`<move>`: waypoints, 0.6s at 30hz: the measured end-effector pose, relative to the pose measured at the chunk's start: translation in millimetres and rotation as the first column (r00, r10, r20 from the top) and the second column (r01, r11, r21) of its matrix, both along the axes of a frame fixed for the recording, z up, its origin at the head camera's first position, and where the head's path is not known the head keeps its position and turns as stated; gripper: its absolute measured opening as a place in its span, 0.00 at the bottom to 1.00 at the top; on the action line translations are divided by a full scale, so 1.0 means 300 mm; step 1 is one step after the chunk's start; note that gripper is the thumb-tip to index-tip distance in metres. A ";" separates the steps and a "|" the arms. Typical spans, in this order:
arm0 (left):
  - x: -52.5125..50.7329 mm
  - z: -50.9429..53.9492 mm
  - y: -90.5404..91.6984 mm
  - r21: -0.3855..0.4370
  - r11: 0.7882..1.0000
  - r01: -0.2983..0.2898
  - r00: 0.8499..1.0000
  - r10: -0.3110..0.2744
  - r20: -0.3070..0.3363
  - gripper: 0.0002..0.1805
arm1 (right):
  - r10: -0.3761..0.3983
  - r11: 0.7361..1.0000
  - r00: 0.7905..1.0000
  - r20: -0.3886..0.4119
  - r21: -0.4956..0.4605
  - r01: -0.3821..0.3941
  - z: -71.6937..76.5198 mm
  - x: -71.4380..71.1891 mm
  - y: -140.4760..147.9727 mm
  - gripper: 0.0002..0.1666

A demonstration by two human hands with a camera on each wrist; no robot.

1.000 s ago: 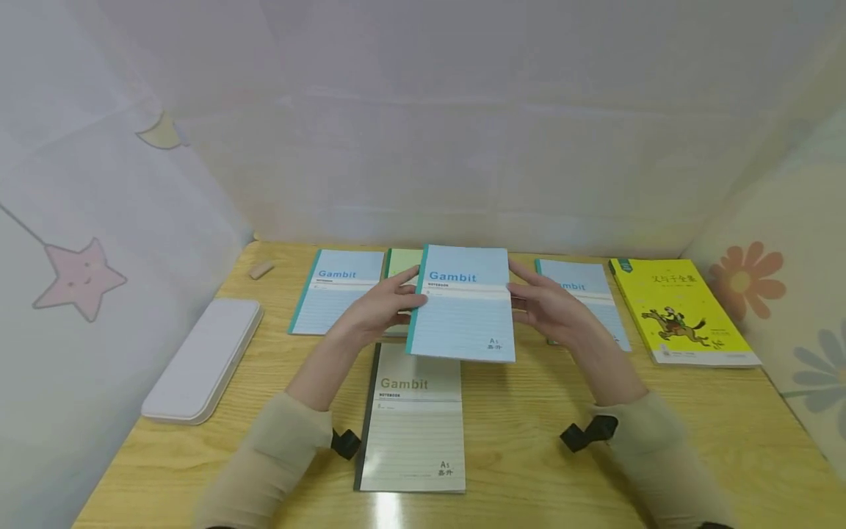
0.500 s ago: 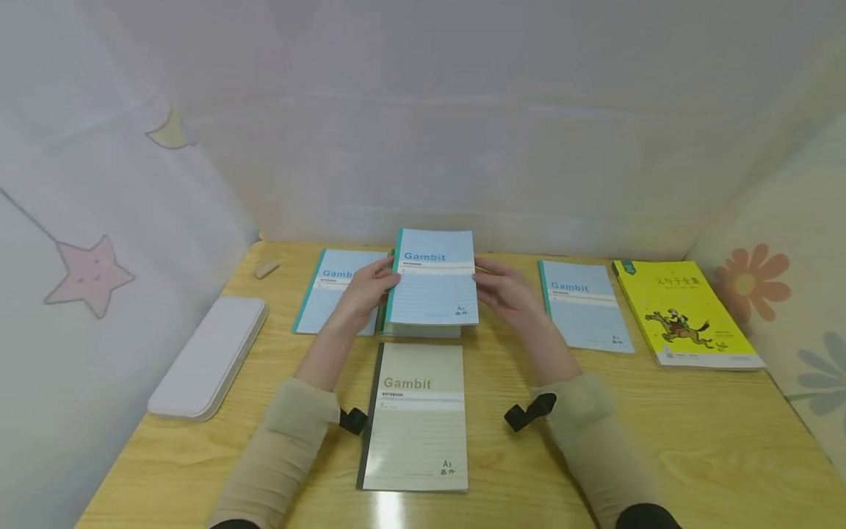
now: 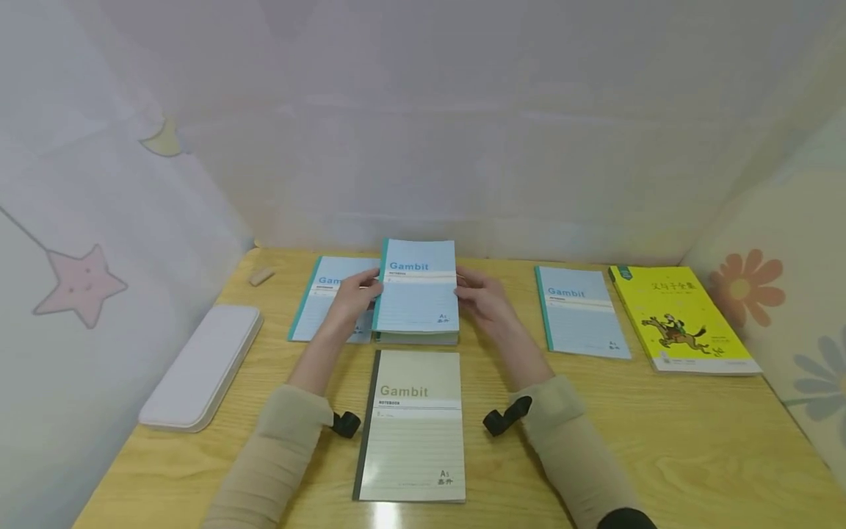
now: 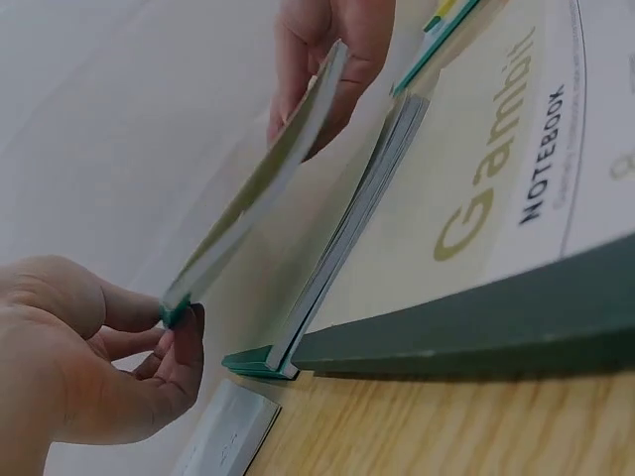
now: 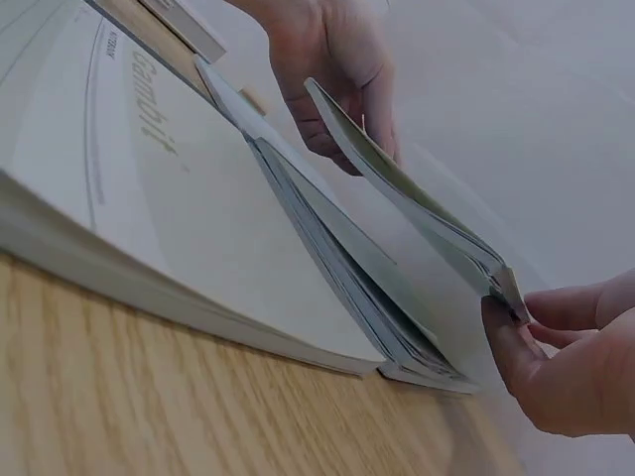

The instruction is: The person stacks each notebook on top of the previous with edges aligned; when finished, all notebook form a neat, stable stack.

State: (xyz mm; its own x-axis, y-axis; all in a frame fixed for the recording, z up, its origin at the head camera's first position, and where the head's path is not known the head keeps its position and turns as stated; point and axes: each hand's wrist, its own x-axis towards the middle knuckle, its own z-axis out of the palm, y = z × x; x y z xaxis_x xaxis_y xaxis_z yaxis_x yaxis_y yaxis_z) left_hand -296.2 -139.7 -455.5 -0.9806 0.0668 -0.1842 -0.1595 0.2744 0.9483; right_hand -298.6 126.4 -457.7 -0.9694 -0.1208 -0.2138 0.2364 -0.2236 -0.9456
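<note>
Between my two hands is a blue "Gambit" notebook point(image 3: 416, 297) with a teal spine. My left hand point(image 3: 353, 300) pinches its spine side, thumb on top and fingers beneath. On the opposite edge my right hand point(image 3: 487, 300) pinches it the same way. The wrist views show this notebook point(image 4: 258, 188) tilted and raised clear of the notebooks on the table point(image 4: 362, 213). Directly below it only the front edge of a green-covered notebook point(image 3: 416, 338) shows in the head view. Nearer to me lies a beige "Gambit" notebook point(image 3: 413, 426) with a dark spine.
A blue notebook point(image 3: 311, 297) lies to the left, partly behind my left hand. Another blue notebook point(image 3: 584, 312) and a yellow book point(image 3: 684, 319) lie on the right. A white case point(image 3: 201, 367) and a small wooden block point(image 3: 261, 276) are on the left of the wooden table point(image 3: 661, 441).
Both hands have carried the blue notebook leftward, over the green notebook, and lowered it. The blue notebook on the right is now uncovered by my right arm.
</note>
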 end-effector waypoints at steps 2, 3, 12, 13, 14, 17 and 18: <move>0.002 -0.006 -0.002 -0.011 1.000 0.019 1.000 -0.019 -0.006 0.29 | 0.006 0.999 1.000 -0.020 0.038 -0.005 -0.011 0.001 0.004 0.34; 0.004 -0.010 -0.002 -0.019 0.999 0.028 1.000 -0.028 -0.007 0.30 | 0.011 0.998 0.999 -0.030 0.067 -0.009 -0.016 0.003 0.006 0.35; 0.026 -0.010 0.014 -0.114 0.993 0.034 0.999 -0.033 0.011 0.32 | 0.051 0.960 0.994 -0.093 0.278 -0.023 -0.057 0.008 0.011 0.39; 0.025 -0.008 0.016 -0.125 0.992 0.031 0.999 -0.030 0.012 0.32 | 0.050 0.957 0.994 -0.096 0.288 -0.020 -0.057 0.007 0.010 0.39; 0.022 -0.007 0.017 -0.133 0.991 0.029 1.000 -0.028 0.013 0.32 | 0.050 0.954 0.994 -0.097 0.299 -0.018 -0.056 0.007 0.008 0.39; 0.017 -0.006 0.015 -0.147 0.989 0.022 1.000 -0.020 0.014 0.33 | 0.047 0.941 0.995 -0.091 0.337 -0.013 -0.046 0.010 0.000 0.39; 0.015 -0.006 0.014 -0.152 0.988 0.020 1.000 -0.018 0.012 0.33 | 0.049 0.937 0.995 -0.092 0.349 -0.014 -0.045 0.010 -0.001 0.39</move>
